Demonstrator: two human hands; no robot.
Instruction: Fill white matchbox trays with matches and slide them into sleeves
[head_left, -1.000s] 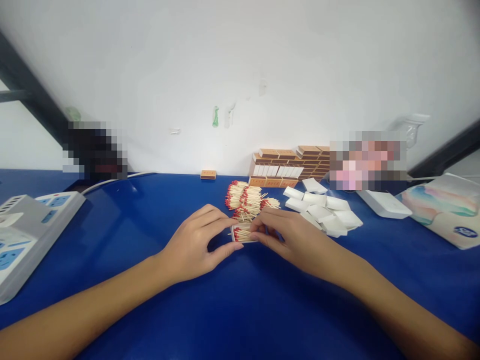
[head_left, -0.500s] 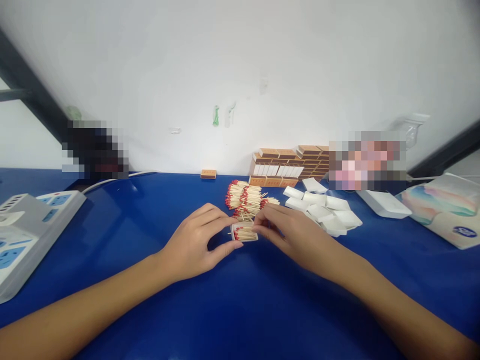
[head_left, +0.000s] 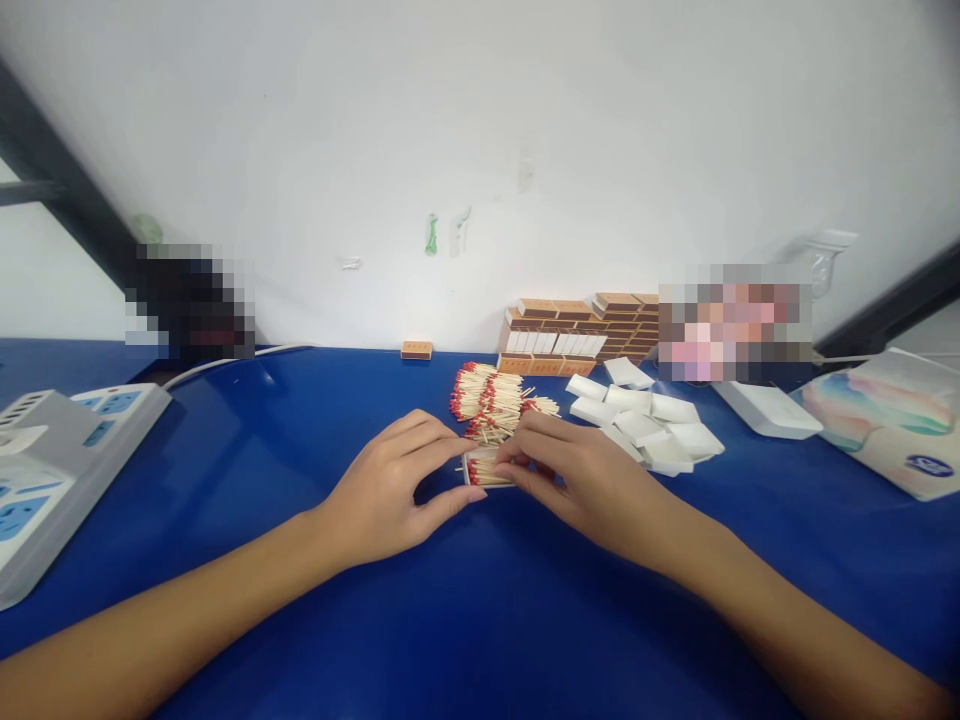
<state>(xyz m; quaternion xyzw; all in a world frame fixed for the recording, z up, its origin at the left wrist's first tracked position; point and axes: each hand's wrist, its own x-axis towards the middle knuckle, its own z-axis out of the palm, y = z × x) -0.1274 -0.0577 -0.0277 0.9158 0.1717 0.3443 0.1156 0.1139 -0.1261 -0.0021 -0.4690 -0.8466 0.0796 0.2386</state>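
Behind the blue tabletop (head_left: 300, 640) rises a white wall (head_left: 375, 120) bearing scraps of green and clear tape (head_left: 431, 234). At the middle of the table, between the 2 hands, lies a white matchbox tray (head_left: 495, 486), partly filled with red-tipped matches (head_left: 478, 474), heads toward the left. The left hand (head_left: 409, 485) spans the tray's left end, thumb at the near wall and index finger at the far corner, holding it between them. The right hand (head_left: 566, 460) is over the tray's right part, its fingertips drawn narrow against the matches; whether they grip any I cannot tell.

Just beyond the tray sits a heap of loose matches (head_left: 487, 392). Right of it, white empty trays (head_left: 637, 410) lie scattered, some overlapping. Against the wall stands a stack of matchboxes (head_left: 630, 330), with 1 lone matchbox (head_left: 416, 350) to its left. Farther out are a power strip (head_left: 146, 405) on the left and a tissue pack (head_left: 885, 410) on the right.
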